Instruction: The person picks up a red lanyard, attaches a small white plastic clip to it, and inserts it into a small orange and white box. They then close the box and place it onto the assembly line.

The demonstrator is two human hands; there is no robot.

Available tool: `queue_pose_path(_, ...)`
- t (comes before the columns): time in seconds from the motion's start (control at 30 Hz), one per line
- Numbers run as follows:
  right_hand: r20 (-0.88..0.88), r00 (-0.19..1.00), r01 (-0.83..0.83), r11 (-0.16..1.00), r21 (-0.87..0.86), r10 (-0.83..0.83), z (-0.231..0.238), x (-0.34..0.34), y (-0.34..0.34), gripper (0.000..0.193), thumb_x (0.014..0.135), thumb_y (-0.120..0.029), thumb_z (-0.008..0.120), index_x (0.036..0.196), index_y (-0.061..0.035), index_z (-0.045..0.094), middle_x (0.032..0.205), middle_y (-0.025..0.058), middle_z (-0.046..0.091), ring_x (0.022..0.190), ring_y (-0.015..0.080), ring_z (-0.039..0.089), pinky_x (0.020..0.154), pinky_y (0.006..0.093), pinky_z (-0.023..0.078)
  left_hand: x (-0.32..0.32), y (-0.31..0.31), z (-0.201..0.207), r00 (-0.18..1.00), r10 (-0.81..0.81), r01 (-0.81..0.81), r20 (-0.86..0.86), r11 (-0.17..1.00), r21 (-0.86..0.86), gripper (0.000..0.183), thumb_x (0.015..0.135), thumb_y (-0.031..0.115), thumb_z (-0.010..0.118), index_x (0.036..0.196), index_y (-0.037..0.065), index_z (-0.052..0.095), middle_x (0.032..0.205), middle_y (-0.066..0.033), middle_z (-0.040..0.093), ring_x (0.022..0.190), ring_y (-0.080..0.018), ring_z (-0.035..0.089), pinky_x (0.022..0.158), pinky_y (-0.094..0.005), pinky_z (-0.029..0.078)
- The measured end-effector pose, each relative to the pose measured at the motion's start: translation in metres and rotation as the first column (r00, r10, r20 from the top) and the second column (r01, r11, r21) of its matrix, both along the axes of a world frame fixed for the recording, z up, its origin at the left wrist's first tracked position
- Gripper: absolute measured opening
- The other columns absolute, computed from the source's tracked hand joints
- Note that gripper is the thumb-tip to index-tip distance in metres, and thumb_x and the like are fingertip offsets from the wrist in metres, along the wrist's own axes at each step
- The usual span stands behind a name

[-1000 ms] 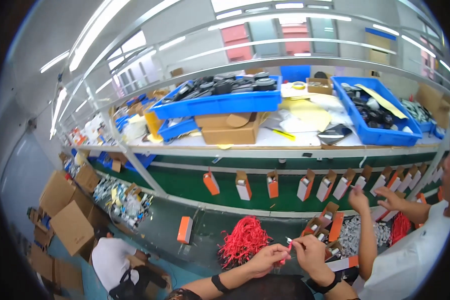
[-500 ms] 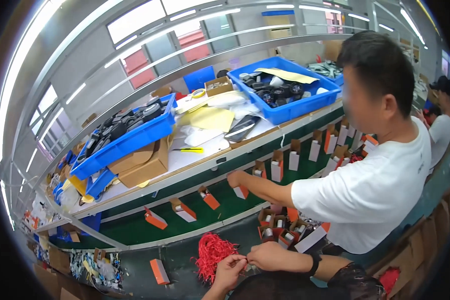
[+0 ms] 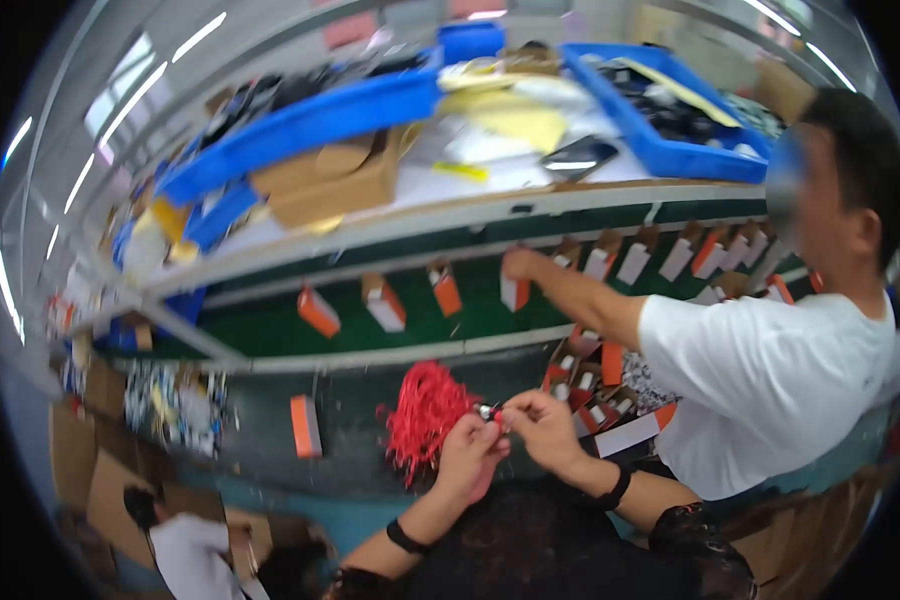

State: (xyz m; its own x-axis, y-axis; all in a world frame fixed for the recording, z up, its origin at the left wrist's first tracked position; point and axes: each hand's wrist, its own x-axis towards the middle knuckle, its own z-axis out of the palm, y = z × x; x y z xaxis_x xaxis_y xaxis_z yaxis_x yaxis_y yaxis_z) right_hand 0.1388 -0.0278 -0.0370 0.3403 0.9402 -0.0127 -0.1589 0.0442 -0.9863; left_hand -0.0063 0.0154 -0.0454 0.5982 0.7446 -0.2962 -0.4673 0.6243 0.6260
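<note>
Step in hand, as I read it: close two-handed fingertip work on one small red-and-dark piece, lower centre of frame, up off the bench. Left hand: thumb and fingers closed on it from the left. Right hand: thumb and index pinched at its right end. Both grips look light. Too small and blurred to tell if it's one part or two joined, or which way it faces.

Stock: tangled pile of red cords just left of the hands, on the dark bench. Orange-and-white carton further left on the same surface, neither hand on it. Cluster of open cartons with white items inside right of the hands, silver parts just past it.

Co-worker's hand is on a carton on the green conveyor, centre of frame, well apart from this pair.

Next move, my judgement: calls for one side held firm, other side making the fine adjustment, wrists steady. Main risk is the piece slipping from the fingertips.
</note>
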Motion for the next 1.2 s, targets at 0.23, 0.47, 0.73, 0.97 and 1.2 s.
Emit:
queue_pose_path(0.23, -0.254, 0.895, -0.415, 0.894, -0.171, 0.367, 0.007, 0.001, 0.005, 0.041, 0.096, -0.006, 0.061, 0.135, 0.0008, 0.052, 0.096, 0.004, 0.066, 0.083, 0.0087, 0.063, 0.073, 0.0229, 0.052, -0.024, 0.013, -0.021, 0.986, 0.054, -0.023, -0.155, 0.981, 0.191, 0.015, 0.09, -0.001, 0.068, 0.087, 0.005, 0.055, 0.087, -0.0072, 0.067, 0.077, -0.0131, 0.067, 0.068, -0.0264, 0.055)
queue_pose_path(0.47, -0.187, 0.91, -0.41, 0.87, -0.273, 0.37, -0.012, -0.019, 0.013, 0.027, 0.092, -0.007, 0.068, 0.116, 0.0016, 0.06, 0.092, 0.0045, 0.067, 0.076, 0.0092, 0.062, 0.068, 0.0242, 0.052, -0.044, 0.005, -0.044, 0.907, 0.185, 0.045, -0.378, 0.85, 0.525, 0.016, 0.084, 0.0, 0.074, 0.087, 0.002, 0.059, 0.082, -0.0061, 0.068, 0.072, -0.0117, 0.067, 0.064, -0.0262, 0.054)
queue_pose_path(0.73, -0.128, 0.972, -0.228, 0.922, -0.312, 0.198, -0.033, -0.02, 0.016, 0.016, 0.095, -0.009, 0.065, 0.107, 0.0007, 0.063, 0.087, 0.0024, 0.066, 0.075, 0.0063, 0.06, 0.066, 0.0217, 0.048, -0.05, 0.035, -0.033, 0.75, 0.268, 0.527, -0.605, 0.313, 0.79, 0.044, 0.068, 0.03, 0.087, 0.093, 0.007, 0.058, 0.089, -0.0092, 0.065, 0.08, -0.0283, 0.065, 0.073, -0.0384, 0.052)
queue_pose_path(0.97, 0.011, 0.991, 0.124, 0.909, -0.398, -0.13, -0.028, 0.008, -0.058, 0.016, 0.09, -0.009, 0.072, 0.102, 0.0, 0.067, 0.076, -0.0033, 0.063, 0.066, 0.0021, 0.054, 0.059, 0.0205, 0.044, -0.026, 0.059, -0.094, 0.762, 0.018, 0.637, -0.647, 0.16, 0.754, 0.041, 0.07, 0.029, 0.085, 0.096, 0.006, 0.065, 0.099, -0.0124, 0.065, 0.095, -0.0324, 0.063, 0.084, -0.0413, 0.05)
queue_pose_path(1.2, 0.258, 0.917, 0.387, 0.837, -0.387, -0.305, -0.038, 0.016, -0.138, 0.013, 0.088, -0.002, 0.073, 0.1, 0.0011, 0.069, 0.087, 0.0024, 0.068, 0.075, 0.0037, 0.061, 0.064, 0.0209, 0.049, 0.062, 0.069, -0.17, 0.654, 0.225, 0.706, -0.722, 0.16, 0.69, 0.084, 0.064, 0.029, 0.089, 0.132, 0.001, 0.048, 0.128, -0.02, 0.054, 0.121, -0.0374, 0.052, 0.102, -0.0427, 0.044)
